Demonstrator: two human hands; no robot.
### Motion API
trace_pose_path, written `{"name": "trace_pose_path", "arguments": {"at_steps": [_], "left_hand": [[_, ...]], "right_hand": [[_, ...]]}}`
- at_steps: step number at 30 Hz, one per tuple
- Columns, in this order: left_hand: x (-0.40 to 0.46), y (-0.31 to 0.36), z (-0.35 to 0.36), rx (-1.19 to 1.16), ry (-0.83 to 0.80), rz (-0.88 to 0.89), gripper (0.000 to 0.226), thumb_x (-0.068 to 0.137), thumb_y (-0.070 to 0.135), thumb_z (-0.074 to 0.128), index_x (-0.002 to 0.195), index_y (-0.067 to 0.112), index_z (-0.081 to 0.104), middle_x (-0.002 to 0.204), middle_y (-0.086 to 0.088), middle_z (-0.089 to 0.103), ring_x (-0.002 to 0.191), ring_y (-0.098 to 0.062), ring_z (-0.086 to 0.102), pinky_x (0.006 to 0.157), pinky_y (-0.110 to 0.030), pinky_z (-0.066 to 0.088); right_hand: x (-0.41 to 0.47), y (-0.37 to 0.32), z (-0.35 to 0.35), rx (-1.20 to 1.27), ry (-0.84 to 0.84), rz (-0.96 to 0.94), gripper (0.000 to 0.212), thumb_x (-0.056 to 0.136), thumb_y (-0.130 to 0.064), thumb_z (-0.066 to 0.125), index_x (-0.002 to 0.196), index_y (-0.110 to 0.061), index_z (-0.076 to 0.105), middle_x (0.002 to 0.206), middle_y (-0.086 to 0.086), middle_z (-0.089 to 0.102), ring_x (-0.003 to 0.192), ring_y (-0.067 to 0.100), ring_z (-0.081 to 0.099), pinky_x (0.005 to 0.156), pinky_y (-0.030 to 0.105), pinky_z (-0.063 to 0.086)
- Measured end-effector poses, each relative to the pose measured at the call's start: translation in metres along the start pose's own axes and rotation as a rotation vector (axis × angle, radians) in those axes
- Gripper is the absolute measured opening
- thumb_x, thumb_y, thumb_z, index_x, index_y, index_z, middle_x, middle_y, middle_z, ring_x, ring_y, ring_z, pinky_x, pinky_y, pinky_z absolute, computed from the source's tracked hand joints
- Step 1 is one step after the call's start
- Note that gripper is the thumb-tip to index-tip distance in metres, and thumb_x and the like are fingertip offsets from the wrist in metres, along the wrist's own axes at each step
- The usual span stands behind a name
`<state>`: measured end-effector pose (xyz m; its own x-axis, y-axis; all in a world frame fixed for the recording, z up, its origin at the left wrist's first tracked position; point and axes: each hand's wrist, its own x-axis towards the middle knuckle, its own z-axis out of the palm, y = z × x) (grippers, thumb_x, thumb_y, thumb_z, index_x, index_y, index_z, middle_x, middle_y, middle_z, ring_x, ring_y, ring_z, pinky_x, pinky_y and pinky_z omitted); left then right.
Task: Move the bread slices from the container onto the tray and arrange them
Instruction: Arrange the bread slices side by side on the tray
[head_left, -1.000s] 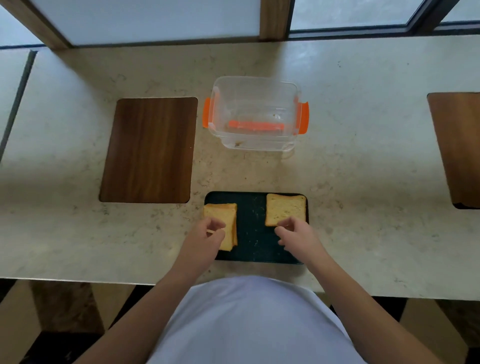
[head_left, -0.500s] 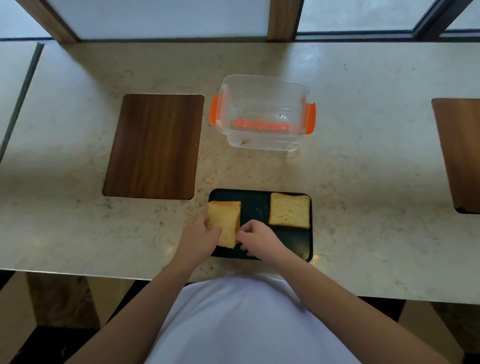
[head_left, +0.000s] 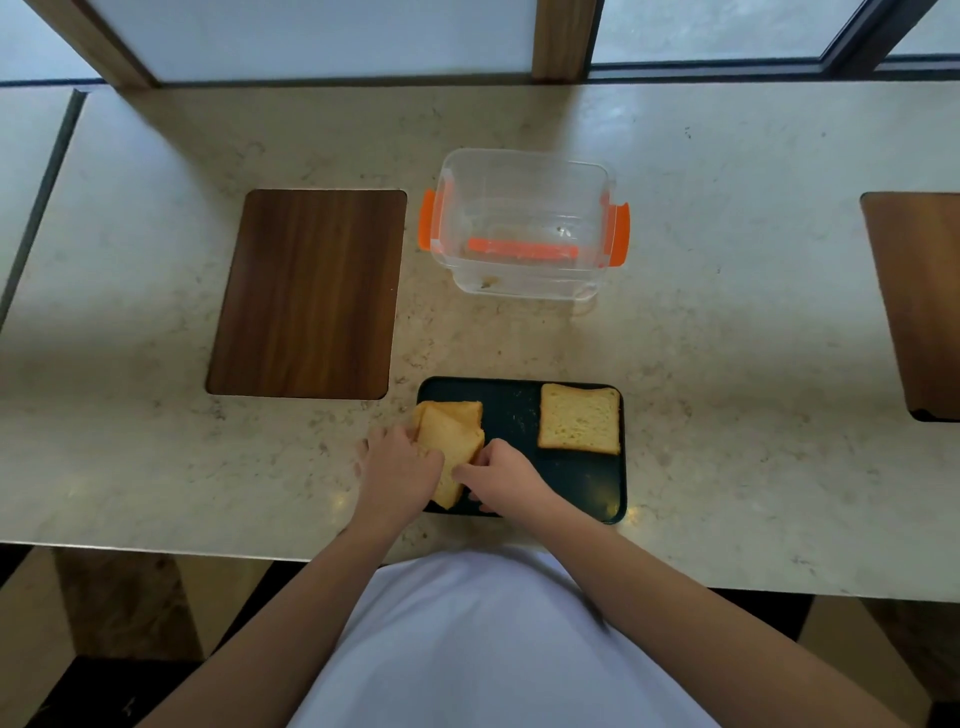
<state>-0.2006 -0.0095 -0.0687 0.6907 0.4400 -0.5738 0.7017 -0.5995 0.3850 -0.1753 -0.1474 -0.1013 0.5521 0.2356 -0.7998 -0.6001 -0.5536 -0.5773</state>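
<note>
A dark tray (head_left: 582, 488) lies at the counter's near edge. One bread slice (head_left: 579, 419) lies flat in its far right corner. At the tray's left end sits a stack of slices; the lower slice (head_left: 460, 409) stays flat while the top slice (head_left: 448, 441) is twisted and lifted. My left hand (head_left: 397, 475) grips the top slice from the left. My right hand (head_left: 501, 478) pinches its right edge. The clear container (head_left: 524, 228) with orange clips stands behind the tray, holding only crumbs.
A wooden board (head_left: 309, 293) lies left of the container. Another wooden board (head_left: 919, 301) sits at the far right edge. A window frame runs along the back of the counter.
My right hand left the right slice and crossed to the left stack. Both hands now hold the top slice, which has turned and lifted off the slice below.
</note>
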Motion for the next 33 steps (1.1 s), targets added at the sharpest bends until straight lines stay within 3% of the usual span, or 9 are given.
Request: {"name": "trace_pose_path", "arguments": {"at_steps": [3,8,15,18,22,24,26,29,33], "left_hand": [[-0.002,0.006,-0.002,-0.072,-0.007,0.078,0.041,0.084,0.023,0.057,0.123,0.013,0.056,0.122,-0.005,0.056,0.119,-0.027,0.044,0.104,-0.050,0.036],[-0.008,0.027,0.009,-0.069,-0.040,0.343,0.027,0.087,0.015,0.056,0.113,0.016,0.062,0.108,0.004,0.060,0.106,-0.017,0.055,0.095,-0.039,0.046],[-0.014,0.054,0.041,0.066,-0.280,0.461,0.045,0.090,0.034,0.052,0.133,0.018,0.054,0.126,-0.001,0.056,0.111,-0.014,0.053,0.092,-0.033,0.047],[-0.015,0.060,0.049,0.145,-0.301,0.478,0.047,0.089,0.039,0.051,0.132,0.020,0.052,0.126,-0.001,0.055,0.099,-0.009,0.054,0.082,-0.030,0.048],[-0.015,0.065,0.055,0.073,-0.391,0.358,0.048,0.088,0.038,0.053,0.133,0.021,0.048,0.118,0.001,0.057,0.092,-0.010,0.057,0.070,-0.027,0.046],[-0.016,0.065,0.059,-0.112,-0.437,0.167,0.043,0.090,0.032,0.056,0.130,0.021,0.045,0.106,0.000,0.059,0.086,-0.014,0.063,0.068,-0.034,0.057],[-0.017,0.062,0.064,-0.322,-0.495,-0.057,0.045,0.091,0.024,0.061,0.131,0.015,0.044,0.106,-0.005,0.060,0.088,-0.020,0.067,0.070,-0.034,0.061],[-0.019,0.053,0.071,-0.474,-0.504,-0.169,0.050,0.086,0.017,0.069,0.131,0.010,0.049,0.114,-0.010,0.060,0.095,-0.023,0.067,0.062,-0.026,0.059],[-0.021,0.046,0.080,-0.411,-0.470,-0.107,0.050,0.087,0.014,0.069,0.132,0.008,0.049,0.110,-0.012,0.063,0.093,-0.021,0.067,0.073,-0.031,0.058]], "right_hand": [[-0.009,0.002,-0.009,0.089,-0.022,-0.019,0.021,0.086,-0.036,0.065,0.097,-0.020,0.056,0.097,0.000,0.069,0.083,0.013,0.071,0.061,0.026,0.057],[-0.031,0.022,-0.041,0.248,-0.016,-0.064,0.019,0.091,-0.036,0.060,0.104,-0.022,0.065,0.096,0.001,0.075,0.082,0.012,0.074,0.064,0.023,0.056],[-0.053,0.066,-0.085,0.374,0.131,0.068,0.016,0.097,-0.026,0.059,0.107,-0.016,0.066,0.098,0.009,0.075,0.083,0.022,0.075,0.068,0.031,0.053],[-0.063,0.081,-0.094,0.452,0.145,0.112,0.021,0.097,-0.023,0.059,0.112,-0.009,0.065,0.098,0.014,0.074,0.081,0.023,0.073,0.074,0.037,0.053],[-0.074,0.090,-0.097,0.834,0.081,0.161,0.019,0.098,-0.017,0.060,0.110,-0.002,0.063,0.089,0.015,0.073,0.070,0.019,0.071,0.063,0.031,0.056],[-0.075,0.090,-0.096,0.936,0.070,0.187,0.020,0.098,-0.016,0.061,0.112,-0.002,0.062,0.092,0.016,0.072,0.071,0.020,0.071,0.062,0.030,0.057],[-0.075,0.089,-0.093,0.977,0.066,0.200,0.022,0.098,-0.016,0.060,0.113,0.000,0.062,0.094,0.017,0.073,0.072,0.020,0.072,0.061,0.029,0.058],[-0.073,0.092,-0.090,0.883,0.101,0.209,0.023,0.098,-0.020,0.061,0.111,-0.002,0.066,0.091,0.014,0.077,0.076,0.022,0.073,0.066,0.031,0.059],[-0.073,0.100,-0.085,0.467,0.234,0.193,0.023,0.096,-0.026,0.060,0.107,-0.007,0.066,0.097,0.011,0.074,0.084,0.023,0.072,0.074,0.039,0.057]]}}
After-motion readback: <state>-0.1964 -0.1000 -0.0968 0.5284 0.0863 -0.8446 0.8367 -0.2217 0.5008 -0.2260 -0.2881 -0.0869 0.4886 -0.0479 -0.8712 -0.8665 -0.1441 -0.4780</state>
